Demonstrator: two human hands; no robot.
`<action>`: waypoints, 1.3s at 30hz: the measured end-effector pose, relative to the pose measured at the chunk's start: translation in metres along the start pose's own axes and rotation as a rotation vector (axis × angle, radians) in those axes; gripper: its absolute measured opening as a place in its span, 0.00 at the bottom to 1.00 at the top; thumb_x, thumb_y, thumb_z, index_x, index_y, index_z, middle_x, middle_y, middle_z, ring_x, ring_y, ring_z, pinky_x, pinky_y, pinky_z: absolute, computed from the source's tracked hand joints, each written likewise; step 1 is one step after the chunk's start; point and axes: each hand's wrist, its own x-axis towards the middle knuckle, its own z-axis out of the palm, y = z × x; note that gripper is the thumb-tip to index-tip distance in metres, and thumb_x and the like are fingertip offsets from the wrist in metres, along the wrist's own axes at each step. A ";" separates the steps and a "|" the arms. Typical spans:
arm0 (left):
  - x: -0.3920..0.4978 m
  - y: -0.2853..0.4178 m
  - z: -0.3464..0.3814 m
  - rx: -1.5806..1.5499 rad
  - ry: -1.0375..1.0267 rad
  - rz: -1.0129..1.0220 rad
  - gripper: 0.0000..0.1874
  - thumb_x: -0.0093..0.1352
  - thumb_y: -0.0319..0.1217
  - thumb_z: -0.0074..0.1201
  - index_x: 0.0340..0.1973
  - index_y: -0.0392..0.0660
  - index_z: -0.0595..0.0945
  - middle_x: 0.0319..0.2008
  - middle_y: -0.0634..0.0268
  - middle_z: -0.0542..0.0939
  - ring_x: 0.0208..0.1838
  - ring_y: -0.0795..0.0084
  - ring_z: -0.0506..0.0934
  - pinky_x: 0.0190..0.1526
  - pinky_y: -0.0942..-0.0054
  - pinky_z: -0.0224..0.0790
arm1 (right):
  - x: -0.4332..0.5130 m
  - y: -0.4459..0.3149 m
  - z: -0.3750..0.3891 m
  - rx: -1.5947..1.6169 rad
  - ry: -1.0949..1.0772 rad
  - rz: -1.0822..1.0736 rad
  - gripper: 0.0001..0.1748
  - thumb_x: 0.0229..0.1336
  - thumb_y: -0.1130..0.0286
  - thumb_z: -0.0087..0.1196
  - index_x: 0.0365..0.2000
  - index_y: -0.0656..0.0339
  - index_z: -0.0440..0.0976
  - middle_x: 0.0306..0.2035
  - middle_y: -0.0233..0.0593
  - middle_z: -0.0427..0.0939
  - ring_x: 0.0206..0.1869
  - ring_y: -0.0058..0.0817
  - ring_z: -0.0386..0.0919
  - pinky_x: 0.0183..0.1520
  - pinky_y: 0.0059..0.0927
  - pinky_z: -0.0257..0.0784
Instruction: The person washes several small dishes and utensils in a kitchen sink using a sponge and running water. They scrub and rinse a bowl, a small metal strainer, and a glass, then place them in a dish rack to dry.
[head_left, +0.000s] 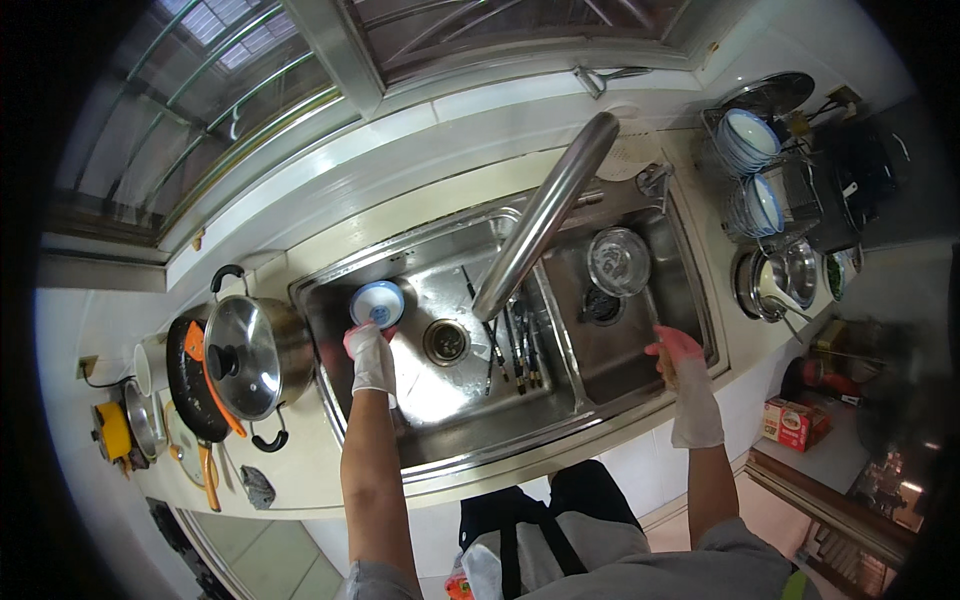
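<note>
My left hand, in a pink and white glove, grips the near rim of a small white bowl with a blue rim at the left of the large steel basin. My right hand, gloved alike, hovers over the right edge of the smaller basin. Something brownish shows at its fingers, too small to name. A clear round bowl sits in that smaller basin, by a dark drain. Several thin dark-handled utensils lie in the large basin, right of its drain strainer.
A thick steel faucet slants over the large basin. A lidded pot and a black frying pan crowd the left counter. Stacked bowls stand in a rack at right, with metal bowls nearer. A grey scouring pad lies front left.
</note>
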 end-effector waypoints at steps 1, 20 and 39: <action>-0.001 0.002 -0.002 -0.012 -0.071 0.052 0.10 0.68 0.20 0.58 0.41 0.39 0.73 0.41 0.50 0.79 0.31 0.53 0.83 0.23 0.52 0.86 | -0.005 0.001 -0.002 0.005 -0.010 0.020 0.22 0.71 0.53 0.54 0.53 0.59 0.79 0.31 0.37 0.85 0.20 0.17 0.69 0.22 0.23 0.65; -0.090 0.045 -0.045 0.759 -0.441 1.473 0.12 0.59 0.20 0.58 0.35 0.44 0.74 0.53 0.54 0.78 0.41 0.59 0.78 0.38 0.68 0.73 | -0.019 0.019 0.017 0.077 -0.054 0.038 0.22 0.71 0.50 0.53 0.52 0.54 0.81 0.26 0.30 0.83 0.18 0.15 0.68 0.19 0.21 0.61; -0.262 -0.069 -0.045 0.140 -0.608 0.007 0.22 0.81 0.44 0.46 0.57 0.38 0.77 0.47 0.59 0.83 0.47 0.74 0.77 0.49 0.76 0.70 | -0.100 -0.052 0.212 -0.714 -0.675 -1.018 0.31 0.61 0.58 0.59 0.60 0.64 0.68 0.59 0.52 0.73 0.64 0.48 0.71 0.63 0.43 0.70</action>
